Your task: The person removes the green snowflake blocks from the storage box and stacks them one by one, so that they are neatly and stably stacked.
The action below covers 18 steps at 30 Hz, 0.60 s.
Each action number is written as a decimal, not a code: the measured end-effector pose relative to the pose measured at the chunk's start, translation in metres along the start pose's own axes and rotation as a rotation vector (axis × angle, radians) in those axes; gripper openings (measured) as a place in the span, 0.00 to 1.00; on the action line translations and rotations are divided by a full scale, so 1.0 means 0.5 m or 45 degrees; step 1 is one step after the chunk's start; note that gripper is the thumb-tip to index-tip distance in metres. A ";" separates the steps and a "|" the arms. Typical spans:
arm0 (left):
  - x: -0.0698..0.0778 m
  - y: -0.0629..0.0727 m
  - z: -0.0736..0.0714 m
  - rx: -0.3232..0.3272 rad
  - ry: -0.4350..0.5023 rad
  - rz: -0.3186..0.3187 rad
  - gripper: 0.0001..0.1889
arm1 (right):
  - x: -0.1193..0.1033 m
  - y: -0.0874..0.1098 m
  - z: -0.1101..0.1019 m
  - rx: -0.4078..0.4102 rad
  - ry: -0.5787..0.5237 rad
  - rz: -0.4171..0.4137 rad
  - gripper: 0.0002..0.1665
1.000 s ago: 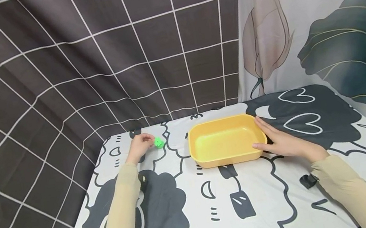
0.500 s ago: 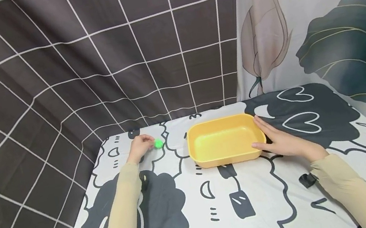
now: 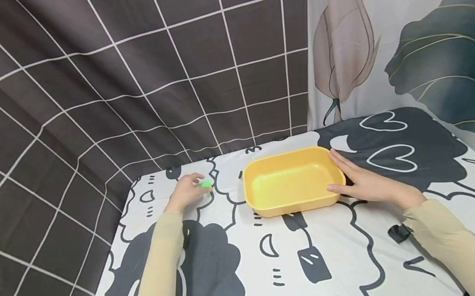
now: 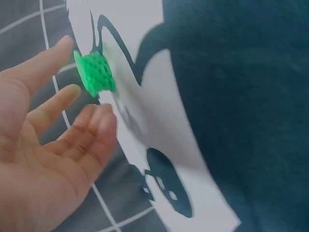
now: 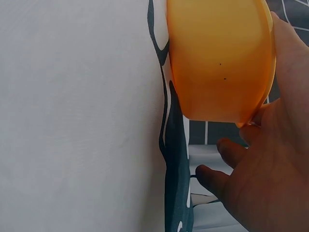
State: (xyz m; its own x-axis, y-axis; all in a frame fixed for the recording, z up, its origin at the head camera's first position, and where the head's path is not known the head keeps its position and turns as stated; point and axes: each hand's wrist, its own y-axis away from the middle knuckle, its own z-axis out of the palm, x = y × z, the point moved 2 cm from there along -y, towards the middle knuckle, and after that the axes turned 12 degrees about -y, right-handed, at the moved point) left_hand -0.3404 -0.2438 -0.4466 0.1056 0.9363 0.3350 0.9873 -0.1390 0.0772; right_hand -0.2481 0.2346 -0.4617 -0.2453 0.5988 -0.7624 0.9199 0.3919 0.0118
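A small bright green piece with a flat disc on one side and a bumpy, woven-looking body stands on the patterned cloth. My left hand is right beside it, fingers spread and thumb apart; in the left wrist view the fingertips come close to the disc. From the head view the hand partly covers the green piece. My right hand rests against the right end of a yellow plastic tub, thumb over the front corner and straight fingers along the rim. The tub sits upright with nothing inside.
A black-and-white cartoon cloth covers the table. Behind it hangs a dark curtain with white grid lines, and at the right a pale curtain with leaf prints. A black strap piece shows by the right sleeve.
My left hand has spread its fingers and reached slightly right around the green piece, which it earlier touched at the side and turned. The right hand and the tub stay put.
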 end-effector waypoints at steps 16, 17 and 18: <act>0.049 -0.002 -0.006 -0.046 -0.199 0.084 0.18 | -0.002 0.001 0.000 -0.002 -0.012 -0.005 0.60; 0.049 -0.003 -0.007 -0.047 -0.201 0.086 0.18 | -0.001 0.001 0.000 0.000 -0.013 -0.007 0.60; 0.049 -0.004 -0.007 -0.049 -0.204 0.091 0.18 | 0.000 0.001 0.000 0.003 -0.013 -0.009 0.60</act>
State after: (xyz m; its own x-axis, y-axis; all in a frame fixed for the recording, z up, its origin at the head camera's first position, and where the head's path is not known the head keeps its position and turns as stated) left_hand -0.3403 -0.2217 -0.4353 0.1956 0.9626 0.1874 0.9716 -0.2161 0.0959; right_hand -0.2474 0.2347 -0.4617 -0.2491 0.5888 -0.7690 0.9188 0.3947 0.0047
